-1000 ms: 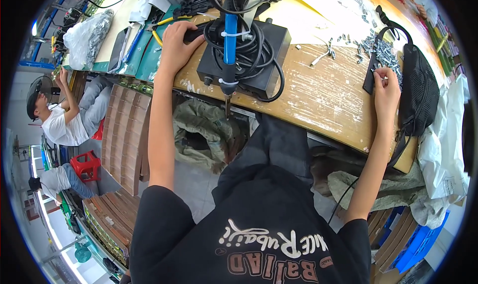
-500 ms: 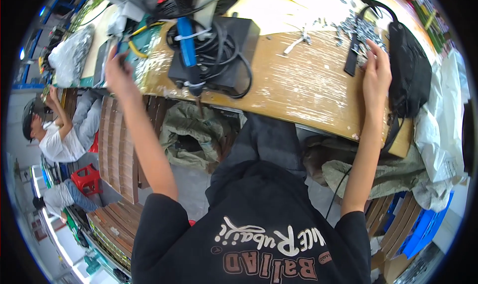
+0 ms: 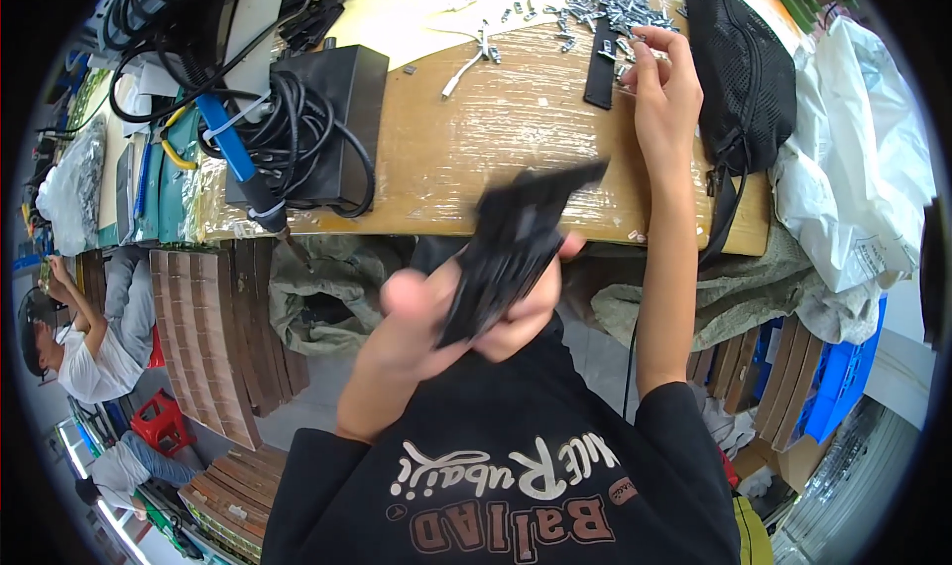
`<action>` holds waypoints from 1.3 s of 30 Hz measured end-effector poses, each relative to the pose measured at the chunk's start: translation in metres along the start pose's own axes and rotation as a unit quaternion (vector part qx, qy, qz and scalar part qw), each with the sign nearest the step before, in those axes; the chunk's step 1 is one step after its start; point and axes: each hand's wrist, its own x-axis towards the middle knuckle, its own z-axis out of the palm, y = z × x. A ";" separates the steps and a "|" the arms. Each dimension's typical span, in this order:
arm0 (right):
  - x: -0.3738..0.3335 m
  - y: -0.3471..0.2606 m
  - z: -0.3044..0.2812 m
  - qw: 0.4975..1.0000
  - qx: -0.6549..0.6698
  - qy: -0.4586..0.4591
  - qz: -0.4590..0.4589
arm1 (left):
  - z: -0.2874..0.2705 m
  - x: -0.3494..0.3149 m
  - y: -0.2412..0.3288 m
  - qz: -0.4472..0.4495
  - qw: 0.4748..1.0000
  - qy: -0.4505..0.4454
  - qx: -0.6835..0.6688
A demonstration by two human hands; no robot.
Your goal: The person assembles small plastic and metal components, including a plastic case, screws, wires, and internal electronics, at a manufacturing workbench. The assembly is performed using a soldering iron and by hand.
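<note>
A bundle of flat black strips or pieces (image 3: pixel 521 238), smeared by motion, is gripped in my left hand (image 3: pixel 416 312) in front of my body, just off the table's near edge. It is tilted, and its exact kind does not show. My right hand (image 3: pixel 666 94) is at the near side of a pile of small silvery metal parts (image 3: pixel 630 8). Its fingers are curled in toward the thumb, and whatever they may pinch is too small to make out. Beside it lies a single black strip (image 3: pixel 601 64), partly among the metal parts.
A blue-handled soldering iron (image 3: pixel 226 139) rests by a dark box with coiled cable (image 3: pixel 347 79). A white short cable (image 3: pixel 463 72) lies on the wooden table (image 3: pixel 496 169). A black mesh bag (image 3: pixel 744 69) and white plastic sack (image 3: pixel 853 159) are right. Another person (image 3: pixel 99 357) sits far left.
My left hand has come from the table's left side to in front of my body, now with the black bundle. My right hand stays by the metal parts. The view has shifted right.
</note>
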 end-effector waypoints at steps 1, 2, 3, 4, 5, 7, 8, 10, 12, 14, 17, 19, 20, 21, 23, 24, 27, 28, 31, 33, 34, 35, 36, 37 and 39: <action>0.000 0.000 0.001 1.000 0.021 0.006 -0.001 | -0.001 0.013 -0.002 0.010 1.000 -0.012 -0.019; 0.000 0.000 0.001 0.999 0.042 0.013 -0.001 | -0.003 0.025 -0.003 0.020 0.999 -0.024 -0.038; 0.000 0.000 -0.001 0.999 0.039 0.016 0.001 | -0.005 0.038 0.001 0.015 1.000 -0.007 -0.025; 0.000 0.000 -0.001 0.999 0.045 0.023 -0.002 | -0.008 0.049 0.006 0.011 1.000 0.010 -0.012; 0.000 0.000 -0.001 0.998 0.052 0.030 -0.004 | -0.013 0.063 0.004 0.093 0.995 0.038 0.006; 0.002 -0.002 0.000 0.997 0.065 0.037 -0.010 | -0.027 0.094 0.003 0.217 0.958 0.142 0.124; 0.002 -0.005 -0.001 0.997 0.067 0.038 -0.009 | -0.036 0.102 0.002 0.259 0.924 0.191 0.205; -0.001 -0.008 -0.004 0.988 0.155 0.006 0.025 | -0.041 0.102 0.001 0.246 0.923 0.206 0.210; -0.002 -0.013 -0.009 0.982 0.184 -0.015 0.036 | -0.041 0.100 -0.001 0.235 0.922 0.221 0.215; -0.010 -0.018 -0.011 0.975 0.212 -0.036 0.046 | -0.035 0.095 -0.005 0.179 0.890 0.304 0.289; -0.031 -0.029 -0.008 0.944 0.304 -0.067 0.113 | -0.046 0.096 -0.011 0.181 0.872 0.294 0.346; -0.041 -0.029 -0.007 0.928 0.342 -0.075 0.124 | -0.041 0.096 -0.010 0.202 0.880 0.228 0.364; -0.043 -0.028 -0.008 0.920 0.364 -0.080 0.122 | -0.041 0.095 -0.010 0.201 0.881 0.228 0.362; -0.043 -0.028 -0.008 0.920 0.363 -0.079 0.123 | -0.043 0.093 -0.008 0.192 0.894 0.207 0.347; -0.041 -0.026 -0.010 0.906 0.403 -0.046 0.121 | -0.040 0.091 -0.006 0.203 0.917 0.161 0.302; -0.041 -0.025 -0.010 0.906 0.403 -0.046 0.121 | -0.041 0.091 -0.007 0.203 0.917 0.161 0.302; -0.041 -0.023 -0.011 0.893 0.431 -0.052 0.117 | -0.041 0.093 -0.008 0.220 0.912 0.162 0.305; -0.042 -0.023 -0.012 0.893 0.432 -0.048 0.115 | -0.039 0.093 -0.007 0.210 0.919 0.168 0.288; -0.043 -0.021 -0.013 0.892 0.434 -0.053 0.113 | -0.043 0.093 -0.007 0.241 0.920 0.206 0.230; -0.043 -0.022 -0.012 0.892 0.432 -0.059 0.115 | -0.052 0.093 -0.005 0.315 0.898 0.230 0.203; -0.044 -0.024 -0.012 0.897 0.416 -0.082 0.123 | -0.052 0.095 -0.007 0.356 0.874 0.283 0.173; -0.045 -0.026 -0.011 0.901 0.399 -0.106 0.131 | -0.053 0.094 -0.008 0.375 0.861 0.281 0.198; -0.046 -0.028 -0.012 0.901 0.399 -0.105 0.132 | -0.053 0.093 -0.009 0.394 0.847 0.279 0.224; -0.046 -0.030 -0.012 0.907 0.373 -0.125 0.149 | -0.051 0.092 -0.011 0.393 0.847 0.279 0.224; -0.046 -0.030 -0.011 0.920 0.331 -0.138 0.156 | -0.044 0.092 -0.012 0.357 0.868 0.310 0.153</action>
